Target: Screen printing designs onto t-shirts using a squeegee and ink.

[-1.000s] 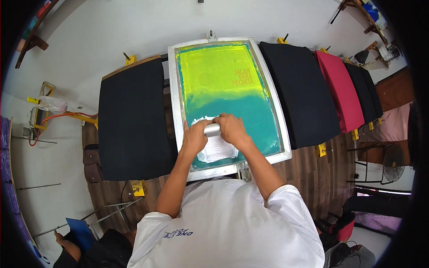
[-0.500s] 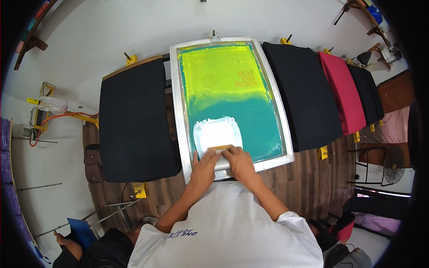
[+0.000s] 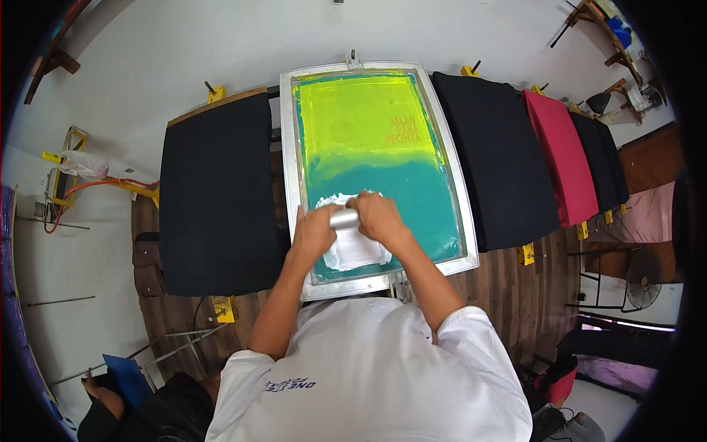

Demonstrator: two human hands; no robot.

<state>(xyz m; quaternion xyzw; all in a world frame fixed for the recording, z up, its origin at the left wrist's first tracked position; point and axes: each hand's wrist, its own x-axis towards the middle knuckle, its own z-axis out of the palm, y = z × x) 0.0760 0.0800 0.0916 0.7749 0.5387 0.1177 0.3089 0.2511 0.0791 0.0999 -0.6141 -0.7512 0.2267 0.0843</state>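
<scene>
My left hand (image 3: 314, 233) and my right hand (image 3: 378, 218) are both closed on a squeegee (image 3: 344, 219) with a silvery metal handle. It rests over the far part of a white ink patch (image 3: 358, 253) on a printing screen. The screen has a pale metal frame (image 3: 465, 195); its mesh is yellow-green (image 3: 350, 110) at the far half and teal (image 3: 423, 210) at the near half. Faint lettering and a round mark show in the yellow part. My fingers and the handle hide the squeegee's blade.
Black-covered boards flank the screen, one at left (image 3: 217, 199) and one at right (image 3: 495, 162). Farther right stand a red-covered board (image 3: 561, 155) and more black ones. Yellow clamps (image 3: 224, 309) hold the boards. A standing fan (image 3: 643, 283) is at the right, and a person with a blue board (image 3: 127, 387) sits lower left.
Both hands have pushed the squeegee away from me, from the near edge of the screen to the far part of the white patch. The ink behind it now looks thinner and spread.
</scene>
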